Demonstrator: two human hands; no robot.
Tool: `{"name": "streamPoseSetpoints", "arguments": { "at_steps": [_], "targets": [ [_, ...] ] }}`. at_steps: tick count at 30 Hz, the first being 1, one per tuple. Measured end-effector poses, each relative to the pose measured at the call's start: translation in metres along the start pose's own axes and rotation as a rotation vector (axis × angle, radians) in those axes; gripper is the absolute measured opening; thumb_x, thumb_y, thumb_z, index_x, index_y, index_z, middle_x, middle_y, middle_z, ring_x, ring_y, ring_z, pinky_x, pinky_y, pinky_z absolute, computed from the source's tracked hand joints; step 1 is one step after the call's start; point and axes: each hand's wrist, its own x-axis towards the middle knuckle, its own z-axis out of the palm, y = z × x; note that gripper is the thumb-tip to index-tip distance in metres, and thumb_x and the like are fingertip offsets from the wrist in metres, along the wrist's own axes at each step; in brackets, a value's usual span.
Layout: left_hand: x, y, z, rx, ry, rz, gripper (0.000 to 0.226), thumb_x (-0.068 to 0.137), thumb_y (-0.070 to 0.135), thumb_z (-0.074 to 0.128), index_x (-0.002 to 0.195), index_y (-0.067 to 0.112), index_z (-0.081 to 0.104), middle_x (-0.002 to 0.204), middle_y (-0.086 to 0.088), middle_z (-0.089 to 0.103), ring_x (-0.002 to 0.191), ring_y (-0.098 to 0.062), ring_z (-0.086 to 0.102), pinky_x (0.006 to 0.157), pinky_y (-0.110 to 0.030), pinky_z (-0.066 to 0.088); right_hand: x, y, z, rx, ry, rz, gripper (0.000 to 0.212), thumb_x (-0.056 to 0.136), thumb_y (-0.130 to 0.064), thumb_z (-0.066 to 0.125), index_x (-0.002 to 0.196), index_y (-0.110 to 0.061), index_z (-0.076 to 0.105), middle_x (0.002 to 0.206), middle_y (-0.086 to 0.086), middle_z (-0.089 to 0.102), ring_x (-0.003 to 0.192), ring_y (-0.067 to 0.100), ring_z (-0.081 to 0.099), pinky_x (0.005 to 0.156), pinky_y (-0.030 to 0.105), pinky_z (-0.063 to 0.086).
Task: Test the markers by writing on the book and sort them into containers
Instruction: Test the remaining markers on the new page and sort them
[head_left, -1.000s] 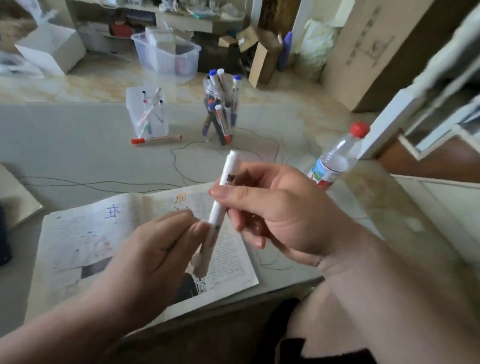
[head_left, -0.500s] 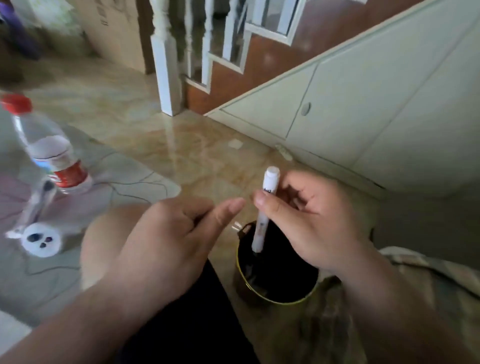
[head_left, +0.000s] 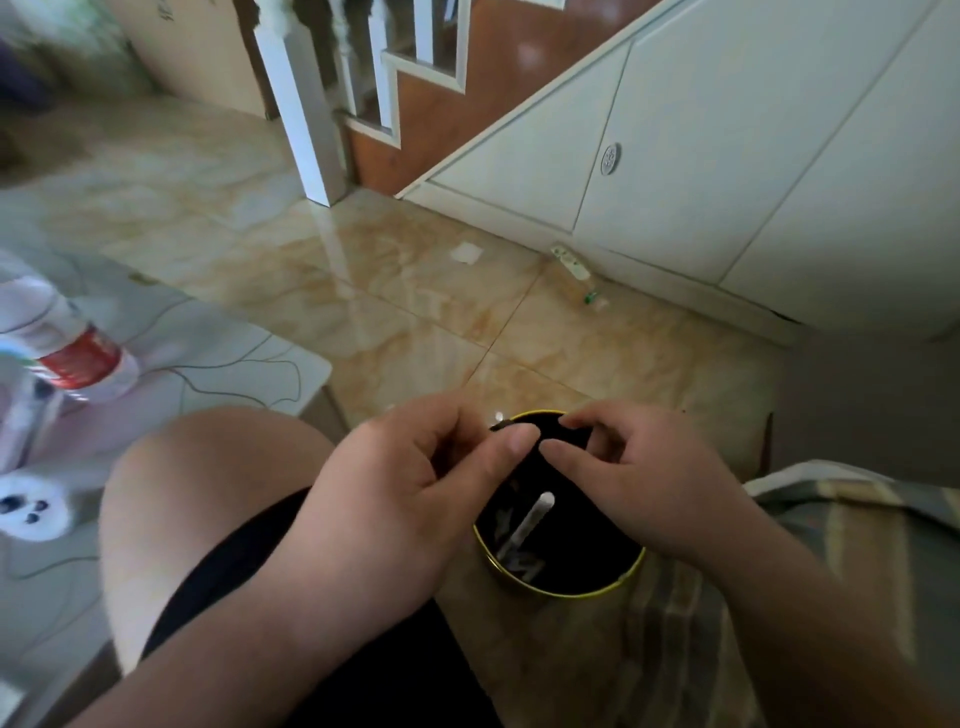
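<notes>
White marker (head_left: 525, 525) lies in container (head_left: 571, 590); both hands empty above.

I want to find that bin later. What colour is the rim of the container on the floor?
Yellow-gold, around a dark container; head view.

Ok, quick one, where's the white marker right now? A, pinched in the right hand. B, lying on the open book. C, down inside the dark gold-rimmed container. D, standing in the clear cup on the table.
C: the white marker leans inside the dark container, while the left hand and right hand hover over its rim, neither one holding it.
</notes>
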Motion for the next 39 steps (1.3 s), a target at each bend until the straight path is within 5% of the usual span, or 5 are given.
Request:
{"name": "streamPoseSetpoints", "arguments": {
  "at_steps": [5, 12, 24, 31, 39],
  "targets": [
    [0.0, -0.001, -0.007, 0.018, 0.111, 0.004, 0.055, 0.082, 0.062, 0.056, 0.064, 0.01, 0.055, 0.047, 0.001, 0.043, 0.044, -0.012, 0.039, 0.046, -0.024, 0.036, 0.007, -0.016, 0.007, 0.107, 0.036, -0.11, 0.022, 0.086, -0.056, 0.064, 0.096, -0.036, 0.069, 0.076, -0.022, 0.065, 0.064, 0.001, 0.06, 0.058, 0.018, 0.041],
    [-0.016, -0.019, -0.046, -0.071, 0.276, -0.023, 0.017, 0.084, 0.032, 0.079, 0.083, 0.032, 0.062, 0.07, 0.002, 0.067, 0.055, -0.015, 0.058, 0.053, -0.017, 0.043, 0.008, -0.046, 0.02, 0.234, 0.031, -0.295, 0.034, 0.092, -0.045, 0.066, 0.072, -0.017, 0.067, 0.064, 0.003, 0.067, 0.06, 0.018, 0.063, 0.058, 0.034, 0.048],
    [-0.201, -0.094, -0.248, 0.255, 0.703, -0.388, 0.048, 0.081, 0.066, 0.067, 0.065, 0.022, 0.057, 0.048, 0.008, 0.038, 0.046, -0.005, 0.036, 0.046, -0.017, 0.032, -0.021, -0.258, 0.113, 0.285, -0.21, -0.886, 0.051, 0.079, -0.061, 0.061, 0.063, -0.013, 0.049, 0.046, -0.006, 0.032, 0.044, 0.005, 0.035, 0.046, 0.025, 0.031],
    [-0.279, -0.165, -0.323, 0.337, 0.749, -0.678, 0.035, 0.088, 0.044, 0.069, 0.064, 0.023, 0.054, 0.053, 0.014, 0.05, 0.048, -0.008, 0.045, 0.053, -0.022, 0.04, -0.081, -0.4, 0.232, 0.03, -0.692, -1.062, 0.036, 0.085, -0.048, 0.068, 0.073, -0.015, 0.058, 0.051, -0.009, 0.047, 0.049, 0.003, 0.041, 0.051, 0.021, 0.036],
    [-0.297, -0.234, -0.366, 0.38, 0.496, -0.874, 0.029, 0.094, 0.048, 0.057, 0.077, 0.026, 0.055, 0.074, 0.008, 0.06, 0.063, -0.011, 0.064, 0.058, -0.029, 0.051, -0.07, -0.487, 0.388, -0.366, -0.649, -1.038, 0.014, 0.09, -0.035, 0.065, 0.1, -0.026, 0.067, 0.096, -0.011, 0.069, 0.079, 0.007, 0.061, 0.07, 0.024, 0.047]
  ]
}}
